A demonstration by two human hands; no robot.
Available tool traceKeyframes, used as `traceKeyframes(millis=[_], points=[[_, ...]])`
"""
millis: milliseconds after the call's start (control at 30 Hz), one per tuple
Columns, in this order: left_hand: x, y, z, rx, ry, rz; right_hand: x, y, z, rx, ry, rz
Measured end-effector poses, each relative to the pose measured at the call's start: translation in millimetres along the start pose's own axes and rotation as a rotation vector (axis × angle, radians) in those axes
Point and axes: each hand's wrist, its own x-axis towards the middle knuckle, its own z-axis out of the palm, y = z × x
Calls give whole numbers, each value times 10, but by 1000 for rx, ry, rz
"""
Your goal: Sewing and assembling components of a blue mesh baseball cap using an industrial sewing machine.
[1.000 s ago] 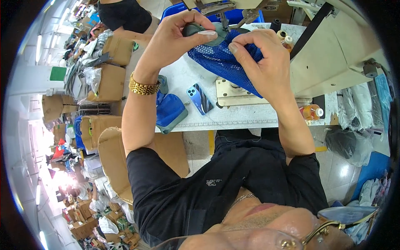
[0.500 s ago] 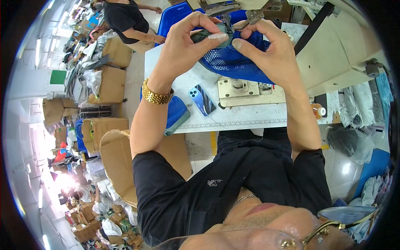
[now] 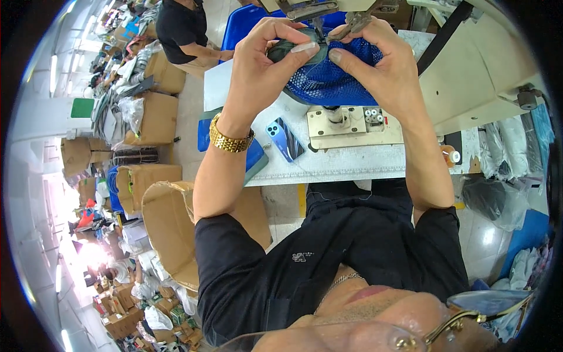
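Both of my hands are raised at the head of a sewing machine [image 3: 469, 88], close under its needle and presser foot [image 3: 321, 32]. A blue mesh fabric piece [image 3: 328, 82] with a dark green edge or panel hangs between them. My left hand [image 3: 272, 58] pinches the green part [image 3: 293, 51], thumb on top and fingers curled behind. My right hand [image 3: 378, 61] grips the blue mesh, its thumb and forefinger closed near the presser foot. Below the cloth stands the machine's cream post base [image 3: 355, 132]. The fingers behind the cloth are partly hidden.
A blue phone [image 3: 285, 139] lies on the white table [image 3: 346, 169], left of the base. A blue and green piece [image 3: 255, 159] sits by the table's left edge. An open carton [image 3: 167, 229] stands at my left. Another person [image 3: 183, 35] stands beyond the table.
The mesh has lifted and shifted slightly at the presser foot, uncovering more of the machine base. My left forearm has moved a little right. The other person has shifted right.
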Motion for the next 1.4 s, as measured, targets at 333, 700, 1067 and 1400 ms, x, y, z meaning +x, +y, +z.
traceKeyframes(millis=[333, 700, 1067, 1400], points=[[-48, -75, 91, 77, 124, 7, 29, 23, 3, 31, -8, -19], [-138, -39, 349, 252, 411, 65, 26, 36, -8, -2, -10, -60], [-136, 1, 523, 390, 538, 149, 2, 36, 4, -66, 25, -71], [-156, 64, 487, 407, 549, 41, -32, 49, 33, 16, 28, -24]])
